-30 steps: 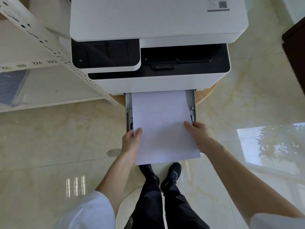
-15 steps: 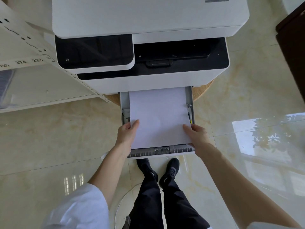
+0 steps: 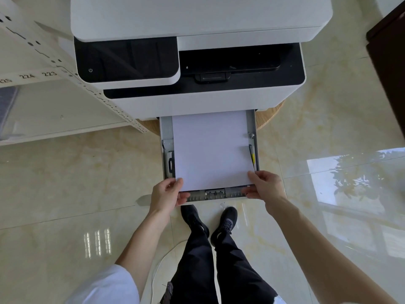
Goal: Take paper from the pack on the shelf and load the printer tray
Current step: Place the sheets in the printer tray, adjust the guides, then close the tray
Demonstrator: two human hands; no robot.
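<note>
A white stack of paper (image 3: 211,150) lies flat inside the grey pulled-out printer tray (image 3: 253,128), its far end under the white and black printer (image 3: 197,102). My left hand (image 3: 167,193) grips the paper's near left corner and the tray's front edge. My right hand (image 3: 264,186) holds the near right corner, thumb on top of the sheets. The paper's near edge sits just behind the tray's ribbed front rail (image 3: 215,194).
A white metal shelf (image 3: 43,62) with numbered labels stands to the left, its slanted post close to the printer. The printer rests on a round wooden stand (image 3: 269,115). A dark cabinet (image 3: 390,73) is at the right. My feet (image 3: 208,220) stand on the glossy tiles below the tray.
The paper slid forward into the tray until it lies fully inside. Both hands followed it and now rest at the tray's front corners.
</note>
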